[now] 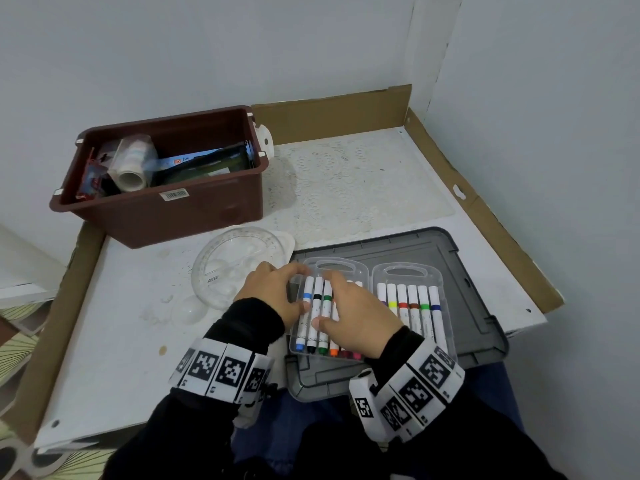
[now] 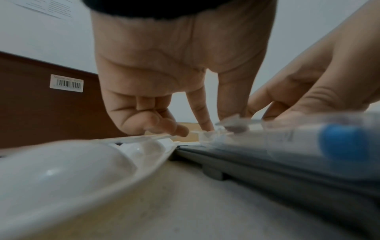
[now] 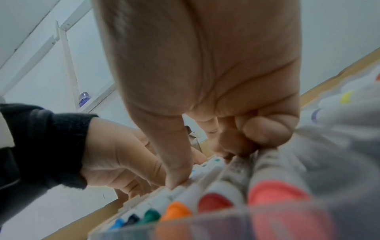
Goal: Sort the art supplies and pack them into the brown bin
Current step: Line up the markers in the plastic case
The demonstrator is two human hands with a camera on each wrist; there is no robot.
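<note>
An open clear marker case lies on a grey lid, with markers in both halves. My left hand grips the case's left edge, thumb against the side and fingertips on the top corner. My right hand lies on the markers of the left half. Its thumb presses one marker and its curled fingers hold others. The brown bin stands at the back left, holding a tape roll and flat packets.
A clear round protractor lies on a white paint palette just left of the case. Low cardboard walls edge the white table. A lace mat covers the back. White scissor handles show at the bottom left.
</note>
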